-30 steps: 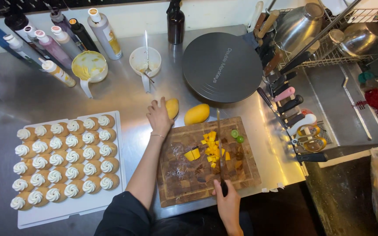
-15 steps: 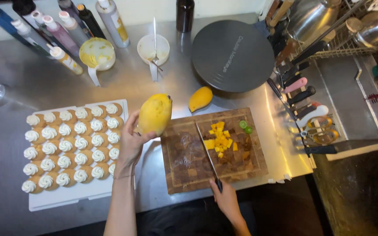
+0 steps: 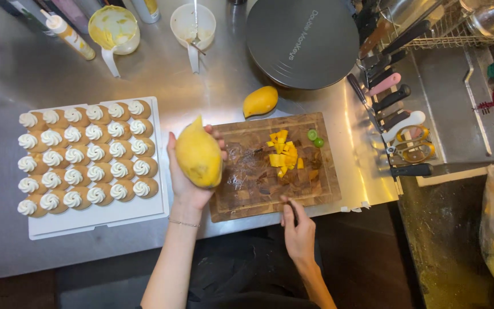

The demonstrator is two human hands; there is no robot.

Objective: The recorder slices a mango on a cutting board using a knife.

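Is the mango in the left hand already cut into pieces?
No, the mango held up by the left hand is whole and unpeeled; the only cut pieces are the mango cubes on the cutting board.

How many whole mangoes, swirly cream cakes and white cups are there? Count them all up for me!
whole mangoes: 2
cream cakes: 30
white cups: 2
Total: 34
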